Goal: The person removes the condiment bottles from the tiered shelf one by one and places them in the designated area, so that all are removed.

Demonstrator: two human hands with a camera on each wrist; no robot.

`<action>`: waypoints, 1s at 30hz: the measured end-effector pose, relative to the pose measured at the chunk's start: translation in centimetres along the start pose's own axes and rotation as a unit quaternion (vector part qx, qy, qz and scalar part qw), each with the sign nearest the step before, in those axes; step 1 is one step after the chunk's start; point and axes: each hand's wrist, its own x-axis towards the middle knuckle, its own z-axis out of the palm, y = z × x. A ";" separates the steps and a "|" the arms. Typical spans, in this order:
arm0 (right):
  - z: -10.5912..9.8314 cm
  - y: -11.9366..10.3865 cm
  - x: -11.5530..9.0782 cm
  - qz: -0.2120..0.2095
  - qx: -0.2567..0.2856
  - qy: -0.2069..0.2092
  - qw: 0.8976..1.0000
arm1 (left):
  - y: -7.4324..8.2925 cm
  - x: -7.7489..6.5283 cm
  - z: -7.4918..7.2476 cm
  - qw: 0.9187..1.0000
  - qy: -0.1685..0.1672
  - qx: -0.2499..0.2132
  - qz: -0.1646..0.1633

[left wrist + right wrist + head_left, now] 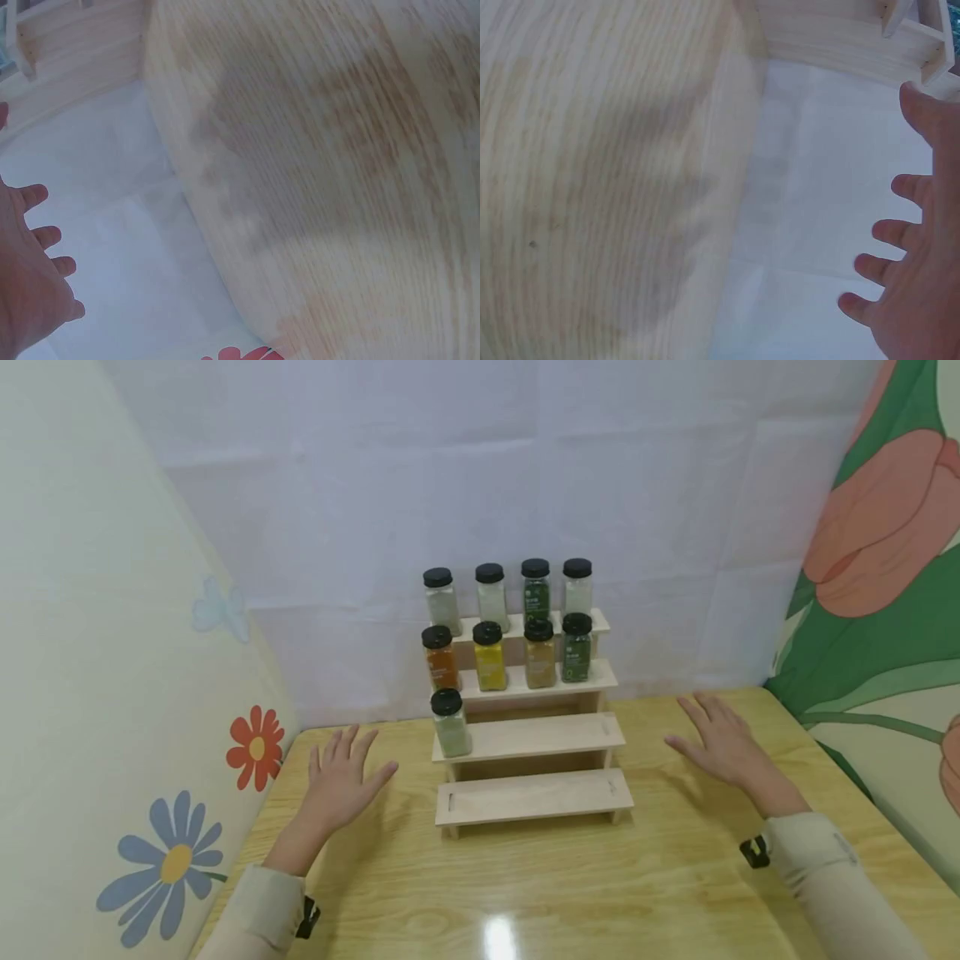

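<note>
A stepped wooden rack (pixel 536 797) stands on the table with black-capped spice jars on it. Pale jars (pixel 492 602) and a green one (pixel 536 597) fill the top tier. Below them are an orange-red jar (pixel 441 667), a yellow jar (pixel 491 665), a tan jar (pixel 540 663) and a dark green jar (pixel 577 658). One pale green jar (pixel 452 732) sits at the left end of the third tier; the lowest tier bears none. My left hand (pixel 341 789) is spread left of the rack, holding nothing. To the right, my right hand (pixel 723 743) also has its fingers extended, apart from the rack.
The wood-grain table (pixel 540 885) runs back to a white cloth backdrop (pixel 480 485). Flower-painted panels flank it, with a blue flower (pixel 176 864) at left and a pink tulip (pixel 885 522) at right. Each wrist wears a small black device (pixel 755 852).
</note>
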 end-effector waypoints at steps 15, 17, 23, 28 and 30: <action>-0.6 -1.6 0.9 0.028 0.129 0.004 0.991 | 1.6 0.1 -0.8 0.998 0.047 -0.050 0.017; -0.7 -1.9 1.1 0.036 0.143 0.007 0.989 | 1.9 0.2 -0.9 0.996 0.058 -0.059 0.024; -0.8 -2.5 1.4 0.046 0.160 0.023 0.986 | 2.7 0.6 -1.2 0.991 0.083 -0.096 0.040; -0.7 -2.9 1.5 0.058 0.180 0.033 0.981 | 3.3 0.8 -1.3 0.986 0.091 -0.134 0.035; -0.6 -3.1 1.7 0.062 0.192 0.036 0.979 | 3.5 1.0 -1.3 0.983 0.094 -0.153 0.033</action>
